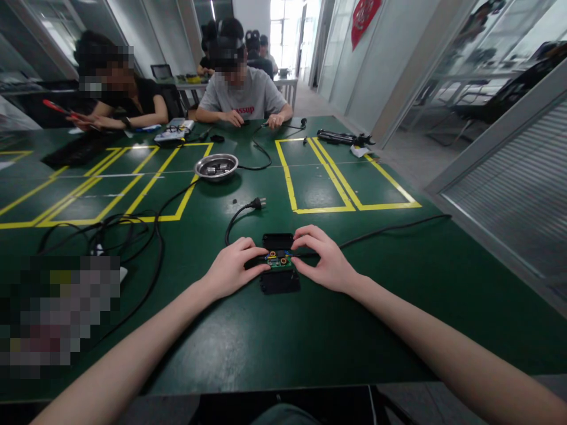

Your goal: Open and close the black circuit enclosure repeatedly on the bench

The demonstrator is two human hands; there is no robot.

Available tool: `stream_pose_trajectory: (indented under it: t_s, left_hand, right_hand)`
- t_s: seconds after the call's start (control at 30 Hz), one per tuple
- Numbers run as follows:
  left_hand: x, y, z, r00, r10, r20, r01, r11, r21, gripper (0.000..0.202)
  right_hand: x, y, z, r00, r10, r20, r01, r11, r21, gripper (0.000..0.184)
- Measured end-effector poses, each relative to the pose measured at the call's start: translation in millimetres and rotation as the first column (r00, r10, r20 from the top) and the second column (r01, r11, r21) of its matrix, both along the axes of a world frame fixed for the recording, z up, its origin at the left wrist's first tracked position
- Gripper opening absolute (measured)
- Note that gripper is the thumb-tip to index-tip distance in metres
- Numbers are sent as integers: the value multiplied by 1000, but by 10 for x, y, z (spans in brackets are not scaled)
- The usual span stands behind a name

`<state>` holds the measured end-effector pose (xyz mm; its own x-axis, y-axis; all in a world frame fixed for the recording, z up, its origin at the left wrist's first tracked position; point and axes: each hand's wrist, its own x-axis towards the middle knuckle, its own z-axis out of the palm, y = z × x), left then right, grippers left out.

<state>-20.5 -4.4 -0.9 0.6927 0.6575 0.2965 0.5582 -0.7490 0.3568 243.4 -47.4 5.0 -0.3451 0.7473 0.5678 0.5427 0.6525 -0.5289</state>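
Where a glass-partitioned room (336,71) surrounds a yellow-taped green counter (208,348), left hand (233,267) and right hand (326,261), fingers (256,252) parted, grip unclear, flank two black plastic case halves (280,283) and, between them, a green circuit board (276,264) with copper-coloured ring coils (284,261).

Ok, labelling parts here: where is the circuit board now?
In the head view, the circuit board sits below centre, between the left hand and right hand, just beyond a black cover.
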Motion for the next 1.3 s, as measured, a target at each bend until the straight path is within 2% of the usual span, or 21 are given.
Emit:
stream_pose_trajectory:
  t_s: [0.03,0.1,0.17,0.23,0.37,0.57,0.67,0.77,0.9,1.07,1.3]
  left_hand:
    - [0,0,3,1000,0,2,0,1000,-2,26]
    - [0,-2,10,1000,-1,4,1,1000,-6,26]
    - [0,-5,14,1000,-5,5,5,1000,-6,27]
    - [-1,-8,15,1000,-7,1,7,1000,-1,28]
    - [-9,-5,10,1000,-8,-17,8,1000,14,29]
    - [-4,16,12,999,-18,-26,18,1000,5,30]
    - [0,15,15,1000,-13,-27,13,1000,-11,29]
    - [4,8,16,999,-4,-38,3,1000,-17,28]
    - [8,3,16,999,6,-44,-6,1000,-16,28]
    - [11,2,20,999,12,-32,-12,1000,-3,27]
    - [21,0,22,999,33,-29,-33,999,-1,26]
  right_hand:
    - [-3,-8,13,1000,4,-19,-3,999,37,8]
    - [-13,-27,19,995,97,4,-97,993,75,7]
    - [-25,-44,-2,970,226,91,-232,971,61,14]
    - [-34,-52,-41,945,282,167,-293,955,45,22]
    - [-35,-44,-92,949,236,208,-245,969,17,26]
    - [-7,-25,-40,960,224,166,-225,974,-11,31]
    - [60,29,-26,990,114,79,-111,993,-47,22]
    - [152,104,-47,996,-8,88,19,992,-127,14]
    - [200,152,-90,993,20,118,1,984,-179,21]
    - [153,138,-124,995,55,82,-43,989,-145,26]
    - [145,139,-125,994,6,110,4,996,-94,26]
